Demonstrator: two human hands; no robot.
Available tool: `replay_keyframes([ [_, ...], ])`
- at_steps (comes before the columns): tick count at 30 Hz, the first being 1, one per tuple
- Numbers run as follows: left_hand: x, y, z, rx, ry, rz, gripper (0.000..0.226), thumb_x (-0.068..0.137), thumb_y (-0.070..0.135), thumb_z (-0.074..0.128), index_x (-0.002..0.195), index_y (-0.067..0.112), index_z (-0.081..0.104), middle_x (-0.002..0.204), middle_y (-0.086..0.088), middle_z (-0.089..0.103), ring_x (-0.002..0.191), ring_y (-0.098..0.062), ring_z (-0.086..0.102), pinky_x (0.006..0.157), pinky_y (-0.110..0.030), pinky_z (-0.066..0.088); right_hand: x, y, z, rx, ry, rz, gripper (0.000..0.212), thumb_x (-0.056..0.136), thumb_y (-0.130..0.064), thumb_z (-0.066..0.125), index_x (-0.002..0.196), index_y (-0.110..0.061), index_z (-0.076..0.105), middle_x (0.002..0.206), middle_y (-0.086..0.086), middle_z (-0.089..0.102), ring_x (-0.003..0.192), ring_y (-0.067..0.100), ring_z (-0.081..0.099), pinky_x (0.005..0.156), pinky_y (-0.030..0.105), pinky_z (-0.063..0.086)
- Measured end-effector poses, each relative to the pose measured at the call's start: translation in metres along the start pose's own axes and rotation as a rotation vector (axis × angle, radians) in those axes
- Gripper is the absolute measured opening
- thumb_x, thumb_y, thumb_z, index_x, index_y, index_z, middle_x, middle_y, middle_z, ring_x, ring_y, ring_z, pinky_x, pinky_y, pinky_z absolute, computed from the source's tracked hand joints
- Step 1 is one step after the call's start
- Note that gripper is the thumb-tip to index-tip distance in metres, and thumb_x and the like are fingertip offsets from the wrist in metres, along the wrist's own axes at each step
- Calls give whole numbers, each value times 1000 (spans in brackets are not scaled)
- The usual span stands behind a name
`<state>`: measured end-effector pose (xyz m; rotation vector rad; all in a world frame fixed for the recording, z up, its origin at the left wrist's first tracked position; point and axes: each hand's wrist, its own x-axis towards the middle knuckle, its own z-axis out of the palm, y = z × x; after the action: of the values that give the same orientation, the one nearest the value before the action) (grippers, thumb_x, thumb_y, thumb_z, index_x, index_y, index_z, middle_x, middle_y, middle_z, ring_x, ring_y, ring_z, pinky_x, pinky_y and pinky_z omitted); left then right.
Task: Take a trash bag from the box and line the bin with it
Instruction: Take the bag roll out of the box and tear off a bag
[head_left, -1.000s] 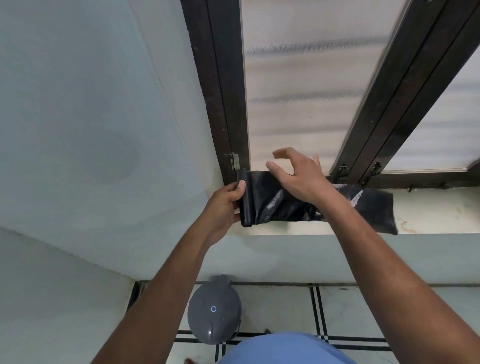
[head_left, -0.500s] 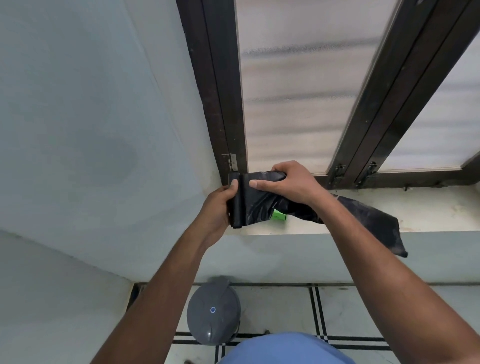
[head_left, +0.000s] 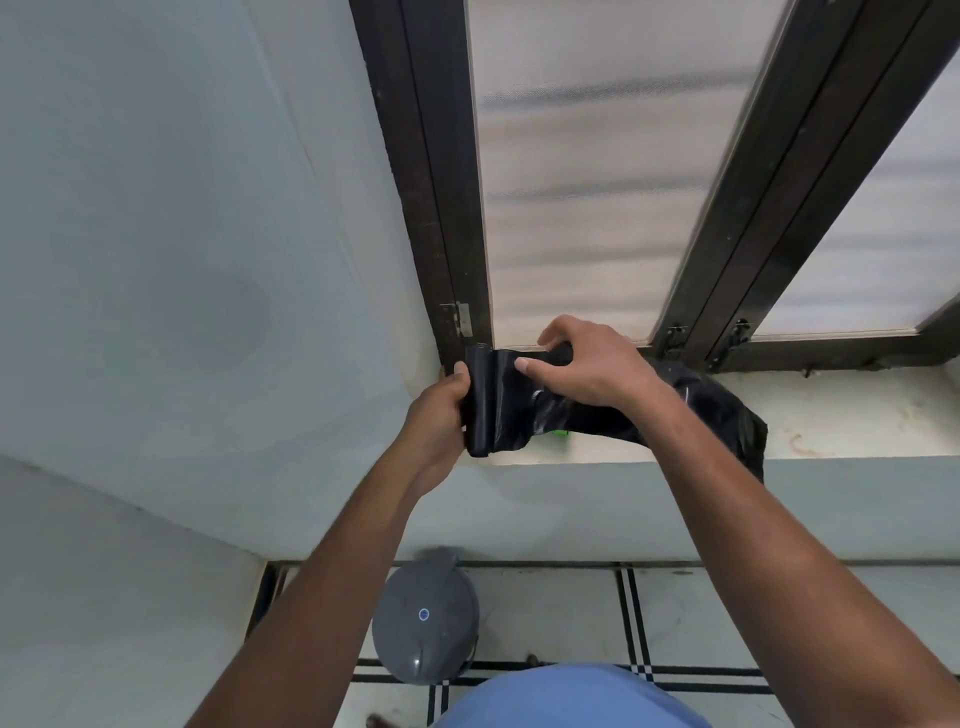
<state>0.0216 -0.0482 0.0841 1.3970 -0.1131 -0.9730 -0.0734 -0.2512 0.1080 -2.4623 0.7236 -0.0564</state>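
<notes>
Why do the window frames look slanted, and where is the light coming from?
Head view: the wide-angle lens splays the dark window frame outward; soft daylight comes through the frosted panes; pale glare streaks the black bag between the left hand and right hand; shadows are faint.

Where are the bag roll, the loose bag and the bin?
bag roll (head_left: 478, 400), head view, middle of the rolled part.
loose bag (head_left: 727, 410), head view, its crumpled end.
bin (head_left: 423, 618), head view, its grey lid.
</notes>
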Motion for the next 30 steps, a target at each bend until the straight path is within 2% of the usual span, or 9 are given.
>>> replay_keyframes([
  [4, -2, 1, 5, 35, -134, 37, 51, 113, 52, 48, 144, 18, 68, 140, -10, 75, 132, -29, 70, 116, -53, 52, -3, -15, 4, 25, -50, -26, 71, 84, -97, 55, 108, -33, 75, 102, -15, 77, 104, 14, 70, 108, 48, 52],
  [9, -2, 1, -3, -3, -60, 26, 51, 113, 51, 49, 143, 16, 69, 137, -10, 76, 128, -31, 73, 107, -49, 58, -1, -6, 5, 164, -121, -21, 49, 79, -74, 87, 95, -31, 72, 101, -7, 73, 94, 15, 69, 79, 36, 54],
  [15, -7, 6, -10, -51, 6, 42, 53, 109, 56, 54, 140, 17, 71, 133, -4, 79, 125, -24, 75, 107, -44, 58, 3, 8, 5, 81, -51, -3, 46, 88, -70, 82, 106, -28, 73, 110, -5, 72, 103, 19, 68, 87, 38, 53],
  [17, -7, 6, -11, -26, -1, 61, 49, 109, 50, 58, 140, 14, 71, 134, -5, 78, 127, -27, 73, 107, -45, 57, 2, 5, 1, -108, -13, 6, 48, 91, -74, 75, 113, -31, 76, 116, -4, 73, 116, 23, 67, 103, 47, 50],
  [20, -9, 4, -11, -22, -17, 67, 46, 109, 47, 60, 140, 15, 71, 135, -6, 78, 129, -27, 72, 104, -43, 58, 1, -4, -3, -435, 60, 35, 59, 101, -70, 61, 144, -30, 66, 146, 4, 65, 145, 30, 51, 127, 68, 25],
  [23, -9, 3, -9, 27, -32, 74, 45, 110, 50, 56, 140, 20, 71, 135, -4, 77, 128, -26, 72, 108, -45, 57, -1, -20, -6, -218, 49, -68, 83, 96, -84, 54, 158, -30, 54, 162, -1, 56, 156, 25, 44, 133, 69, 12],
  [25, -9, 3, -5, 28, -37, 73, 48, 110, 55, 52, 140, 21, 71, 136, -6, 77, 129, -27, 71, 107, -44, 58, -2, -29, -7, 120, -126, -69, 97, 82, -95, 63, 156, -33, 56, 156, -6, 63, 146, 19, 56, 129, 54, 35],
  [27, -9, 5, -2, -2, -44, 63, 52, 108, 59, 53, 140, 21, 71, 137, -8, 76, 130, -28, 71, 103, -43, 58, 1, -30, -2, 275, -248, -50, 86, 75, -90, 76, 136, -30, 69, 131, -4, 76, 120, 16, 71, 107, 43, 56],
  [30, -9, 7, -5, 11, -57, 92, 50, 107, 53, 62, 141, 18, 70, 138, -8, 75, 129, -28, 72, 107, -45, 58, 9, -19, 9, 300, -217, -74, 63, 77, -80, 82, 94, -20, 77, 86, 3, 78, 80, 18, 72, 77, 41, 56],
])
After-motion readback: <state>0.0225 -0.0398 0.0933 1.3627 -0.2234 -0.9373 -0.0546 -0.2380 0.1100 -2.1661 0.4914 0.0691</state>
